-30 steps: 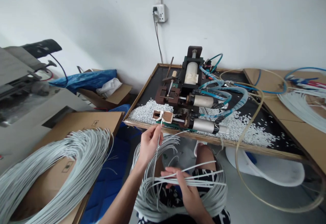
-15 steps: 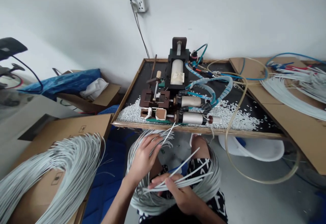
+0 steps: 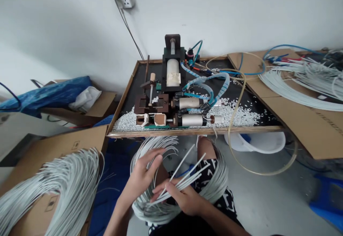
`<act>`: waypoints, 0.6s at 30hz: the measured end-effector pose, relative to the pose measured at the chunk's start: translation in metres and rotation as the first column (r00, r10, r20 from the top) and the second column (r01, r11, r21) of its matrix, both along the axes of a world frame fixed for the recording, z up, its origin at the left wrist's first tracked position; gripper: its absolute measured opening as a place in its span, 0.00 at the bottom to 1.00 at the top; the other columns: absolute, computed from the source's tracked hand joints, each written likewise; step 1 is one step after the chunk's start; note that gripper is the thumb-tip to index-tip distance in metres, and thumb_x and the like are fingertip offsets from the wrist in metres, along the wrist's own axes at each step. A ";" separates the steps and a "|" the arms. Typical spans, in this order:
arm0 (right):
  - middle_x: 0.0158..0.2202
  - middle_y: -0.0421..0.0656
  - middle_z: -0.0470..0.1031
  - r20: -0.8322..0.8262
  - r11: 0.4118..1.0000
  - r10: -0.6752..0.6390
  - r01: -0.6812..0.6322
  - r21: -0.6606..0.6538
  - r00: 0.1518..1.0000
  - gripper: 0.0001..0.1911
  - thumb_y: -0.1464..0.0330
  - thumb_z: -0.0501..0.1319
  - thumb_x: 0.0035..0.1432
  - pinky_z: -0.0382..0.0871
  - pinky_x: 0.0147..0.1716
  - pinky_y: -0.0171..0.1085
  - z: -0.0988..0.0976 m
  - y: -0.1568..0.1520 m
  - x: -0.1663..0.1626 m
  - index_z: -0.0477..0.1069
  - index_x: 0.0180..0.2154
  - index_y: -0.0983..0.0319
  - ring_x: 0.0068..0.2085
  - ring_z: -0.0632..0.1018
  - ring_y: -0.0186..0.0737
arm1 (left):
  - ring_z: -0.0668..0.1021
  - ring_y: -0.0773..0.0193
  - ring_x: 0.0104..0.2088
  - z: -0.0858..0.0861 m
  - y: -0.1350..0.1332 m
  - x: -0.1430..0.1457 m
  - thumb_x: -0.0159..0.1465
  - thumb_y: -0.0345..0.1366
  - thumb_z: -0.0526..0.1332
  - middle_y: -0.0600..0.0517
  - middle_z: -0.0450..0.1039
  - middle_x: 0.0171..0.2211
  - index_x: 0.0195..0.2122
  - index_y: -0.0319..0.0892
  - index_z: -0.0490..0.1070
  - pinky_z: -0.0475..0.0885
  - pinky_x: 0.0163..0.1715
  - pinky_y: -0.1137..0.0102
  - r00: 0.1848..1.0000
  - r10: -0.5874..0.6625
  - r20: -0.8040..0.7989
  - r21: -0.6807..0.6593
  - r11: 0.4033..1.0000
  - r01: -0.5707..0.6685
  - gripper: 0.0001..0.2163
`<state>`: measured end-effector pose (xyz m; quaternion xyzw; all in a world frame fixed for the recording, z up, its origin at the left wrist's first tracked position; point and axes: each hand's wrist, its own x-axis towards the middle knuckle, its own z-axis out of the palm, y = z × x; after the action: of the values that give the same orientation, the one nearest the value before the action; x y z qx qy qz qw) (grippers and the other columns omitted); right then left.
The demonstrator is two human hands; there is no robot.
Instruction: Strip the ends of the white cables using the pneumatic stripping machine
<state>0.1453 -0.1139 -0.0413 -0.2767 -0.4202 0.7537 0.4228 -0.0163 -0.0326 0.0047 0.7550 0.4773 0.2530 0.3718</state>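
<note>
A large coil of light grey wires (image 3: pixel 219 177) rests across my lap, its cut ends fanning out below the table edge. My right hand (image 3: pixel 183 195) is closed around several of these wire ends (image 3: pixel 189 177), which stick out up and to the right. My left hand (image 3: pixel 146 171) is over the left side of the coil, fingers stretched and thumb apart, with no wire visible in its grip. Beyond both hands is a pneumatic machine (image 3: pixel 173 71) with two front cylinders and small padded clamp blocks (image 3: pixel 160 119).
White cut bits (image 3: pixel 241 116) litter the black tabletop with its wooden rim (image 3: pixel 166 133). At left, another wire bundle (image 3: pixel 72 178) lies on cardboard. More wires (image 3: pixel 292 89) lie on cardboard at right. A clear hose (image 3: pixel 235 118) loops off the table above a white basin (image 3: pixel 270 143).
My left hand has let go of the single wire it held up near the machine and has opened. The right hand keeps its wires. The view has shifted to the right.
</note>
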 end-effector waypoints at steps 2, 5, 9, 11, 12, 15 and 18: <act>0.38 0.48 0.86 0.044 0.999 0.007 -0.008 0.041 0.999 0.30 0.47 0.51 0.69 0.76 0.50 0.45 0.002 0.004 -0.004 0.83 0.45 0.62 0.41 0.84 0.47 | 0.82 0.56 0.45 0.016 -0.005 0.006 0.73 0.41 0.56 0.46 0.82 0.43 0.44 0.43 0.81 0.76 0.46 0.67 0.978 -0.199 0.057 -0.143 0.968 0.206 0.14; 0.40 0.49 0.85 0.146 0.994 -0.108 0.103 0.045 0.983 0.31 0.43 0.53 0.67 0.77 0.48 0.46 0.001 0.008 -0.011 0.83 0.42 0.61 0.42 0.84 0.49 | 0.80 0.61 0.32 0.030 -0.011 0.013 0.72 0.42 0.58 0.49 0.80 0.30 0.34 0.40 0.81 0.74 0.34 0.71 0.958 -0.254 0.132 -0.251 0.927 0.280 0.16; 0.49 0.54 0.84 0.117 0.968 -0.189 0.205 -0.146 0.975 0.36 0.40 0.56 0.62 0.79 0.46 0.51 -0.014 0.003 -0.012 0.81 0.50 0.63 0.49 0.83 0.56 | 0.80 0.62 0.28 0.026 -0.009 0.011 0.70 0.44 0.60 0.50 0.79 0.28 0.34 0.39 0.81 0.74 0.31 0.72 0.939 0.212 0.271 -0.202 0.966 -0.160 0.16; 0.50 0.56 0.83 0.106 0.952 -0.203 0.221 -0.213 0.973 0.38 0.39 0.58 0.60 0.79 0.45 0.53 -0.022 -0.001 -0.008 0.80 0.51 0.65 0.51 0.83 0.59 | 0.78 0.64 0.24 0.019 -0.005 0.009 0.69 0.44 0.62 0.51 0.78 0.25 0.34 0.39 0.80 0.75 0.31 0.71 0.877 0.334 0.345 -0.157 0.942 -0.297 0.14; 0.50 0.57 0.83 0.109 0.948 -0.200 0.221 -0.229 0.974 0.38 0.39 0.58 0.60 0.80 0.44 0.53 -0.025 -0.003 -0.006 0.80 0.50 0.66 0.51 0.83 0.59 | 0.78 0.65 0.23 0.015 -0.003 0.009 0.69 0.44 0.63 0.52 0.78 0.25 0.34 0.39 0.80 0.75 0.31 0.71 0.857 0.361 0.366 -0.141 0.932 -0.333 0.14; 0.47 0.55 0.85 0.119 0.944 -0.189 0.214 -0.253 0.975 0.36 0.40 0.59 0.61 0.80 0.43 0.51 -0.027 -0.008 -0.001 0.82 0.48 0.65 0.48 0.84 0.57 | 0.77 0.65 0.22 0.005 0.003 0.012 0.68 0.43 0.63 0.52 0.78 0.24 0.30 0.39 0.79 0.74 0.29 0.71 0.829 0.407 0.384 -0.129 0.912 -0.389 0.15; 0.45 0.53 0.86 0.111 0.940 -0.195 0.218 -0.261 0.975 0.33 0.42 0.59 0.62 0.80 0.42 0.49 -0.024 -0.010 0.000 0.82 0.48 0.63 0.45 0.85 0.55 | 0.76 0.66 0.20 -0.003 0.009 0.017 0.67 0.43 0.63 0.52 0.77 0.23 0.27 0.39 0.78 0.73 0.28 0.72 0.803 0.446 0.395 -0.143 0.893 -0.426 0.16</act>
<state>0.1453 -0.1240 -0.0650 -0.4057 -0.2987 0.7435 0.4397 0.0004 -0.0238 0.0021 0.5440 0.5532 0.4756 0.4146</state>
